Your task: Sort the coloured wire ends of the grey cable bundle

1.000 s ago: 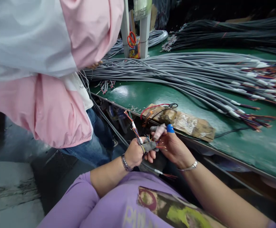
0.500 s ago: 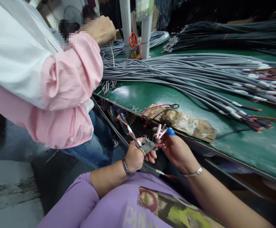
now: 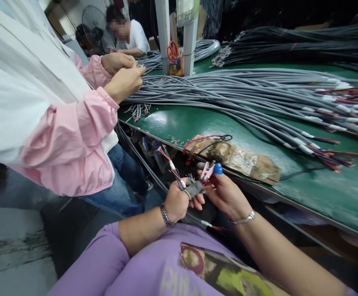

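Observation:
My left hand (image 3: 176,202), a grey cover on its thumb, is closed around grey cables. From its grip, a cable end with a white sleeve (image 3: 172,165) and bare coloured wires sticks up to the left. Short coloured wire ends (image 3: 208,187) fan out beside the thumb cover towards the right. With blue tape round its thumb, my right hand (image 3: 228,195) pinches a small pink clip (image 3: 207,172) right at those wires. Whether the clip's jaws bite a wire is too small to tell. Another cable end with a white sleeve (image 3: 206,223) hangs below my hands.
Grey cables (image 3: 216,88) lie across the green table (image 3: 166,123), whose edge runs just beyond my hands. A taped wooden board (image 3: 259,164) with wires sits at that edge. A co-worker in a pink-and-white jacket (image 3: 83,123) stands close on my left; another person sits farther back.
My right hand and the pink clip have shifted slightly, the clip turning and staying by the wires. The co-worker's arm has come down and back, uncovering a seated person behind.

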`<state>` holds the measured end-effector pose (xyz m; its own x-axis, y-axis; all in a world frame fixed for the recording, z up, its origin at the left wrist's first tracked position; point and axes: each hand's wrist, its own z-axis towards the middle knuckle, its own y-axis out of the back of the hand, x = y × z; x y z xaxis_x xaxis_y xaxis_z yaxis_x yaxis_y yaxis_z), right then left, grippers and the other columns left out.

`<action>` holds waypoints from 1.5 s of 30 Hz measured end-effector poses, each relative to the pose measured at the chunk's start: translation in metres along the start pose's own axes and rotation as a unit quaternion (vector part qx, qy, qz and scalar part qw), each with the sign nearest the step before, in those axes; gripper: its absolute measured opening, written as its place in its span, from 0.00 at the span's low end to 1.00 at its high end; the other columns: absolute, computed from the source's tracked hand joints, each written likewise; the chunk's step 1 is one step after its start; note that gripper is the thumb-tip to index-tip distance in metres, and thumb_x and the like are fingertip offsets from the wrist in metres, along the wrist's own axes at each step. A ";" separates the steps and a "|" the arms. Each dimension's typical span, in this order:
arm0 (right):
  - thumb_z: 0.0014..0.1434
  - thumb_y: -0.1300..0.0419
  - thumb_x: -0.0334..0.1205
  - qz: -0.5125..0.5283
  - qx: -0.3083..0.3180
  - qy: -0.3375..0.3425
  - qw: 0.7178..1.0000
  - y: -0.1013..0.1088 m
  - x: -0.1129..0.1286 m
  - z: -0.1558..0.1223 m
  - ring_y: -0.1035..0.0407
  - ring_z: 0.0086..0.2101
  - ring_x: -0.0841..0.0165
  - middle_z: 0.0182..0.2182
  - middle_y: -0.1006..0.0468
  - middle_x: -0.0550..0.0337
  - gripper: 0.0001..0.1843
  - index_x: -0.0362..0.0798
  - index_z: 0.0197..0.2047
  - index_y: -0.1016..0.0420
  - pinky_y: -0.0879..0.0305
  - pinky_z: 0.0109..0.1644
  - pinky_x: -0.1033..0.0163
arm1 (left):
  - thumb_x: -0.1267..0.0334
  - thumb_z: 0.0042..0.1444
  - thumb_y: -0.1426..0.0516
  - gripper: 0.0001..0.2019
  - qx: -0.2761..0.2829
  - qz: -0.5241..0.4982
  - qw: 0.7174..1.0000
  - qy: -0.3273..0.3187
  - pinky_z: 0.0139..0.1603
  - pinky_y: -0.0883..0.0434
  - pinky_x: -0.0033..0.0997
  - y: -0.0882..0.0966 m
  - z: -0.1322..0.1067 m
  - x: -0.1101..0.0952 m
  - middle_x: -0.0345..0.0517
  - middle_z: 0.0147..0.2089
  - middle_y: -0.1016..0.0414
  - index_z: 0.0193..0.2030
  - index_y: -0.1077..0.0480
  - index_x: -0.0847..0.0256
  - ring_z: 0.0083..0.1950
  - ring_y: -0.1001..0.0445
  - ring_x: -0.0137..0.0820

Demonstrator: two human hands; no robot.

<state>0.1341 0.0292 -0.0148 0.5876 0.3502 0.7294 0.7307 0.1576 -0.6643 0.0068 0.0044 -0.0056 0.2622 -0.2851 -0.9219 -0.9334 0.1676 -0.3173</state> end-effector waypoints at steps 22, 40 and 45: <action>0.52 0.34 0.54 0.057 -0.065 0.002 0.996 0.002 0.007 -0.004 0.33 0.26 0.71 0.29 0.23 0.61 0.15 0.50 0.31 0.21 0.32 0.32 0.64 | 0.47 0.50 0.40 0.19 -0.051 -0.018 0.998 -0.033 0.14 0.47 0.20 -0.002 -0.003 -0.006 0.41 0.20 0.28 0.26 0.35 0.64 0.15 0.32 0.23; 0.44 0.32 0.61 0.060 -0.066 -0.015 0.996 0.001 0.005 -0.010 0.34 0.25 0.70 0.29 0.23 0.61 0.22 0.50 0.30 0.23 0.32 0.31 0.63 | 0.44 0.48 0.40 0.21 -0.032 0.022 0.999 -0.002 0.15 0.46 0.20 0.006 -0.009 0.002 0.40 0.19 0.29 0.26 0.35 0.63 0.15 0.33 0.22; 0.42 0.35 0.67 -0.117 -0.039 -0.100 0.987 0.021 0.006 -0.020 0.33 0.26 0.67 0.24 0.26 0.57 0.28 0.47 0.26 0.24 0.33 0.32 0.60 | 0.40 0.46 0.40 0.24 -0.013 0.043 0.999 0.026 0.14 0.47 0.22 0.012 -0.011 0.008 0.40 0.19 0.30 0.26 0.34 0.63 0.15 0.34 0.23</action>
<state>0.1597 0.0165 -0.0212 0.3257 0.4887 0.8094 0.8675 0.1860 -0.4613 -0.0055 -0.0065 -0.0140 0.1687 -0.3188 -0.9327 -0.9580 0.1694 -0.2312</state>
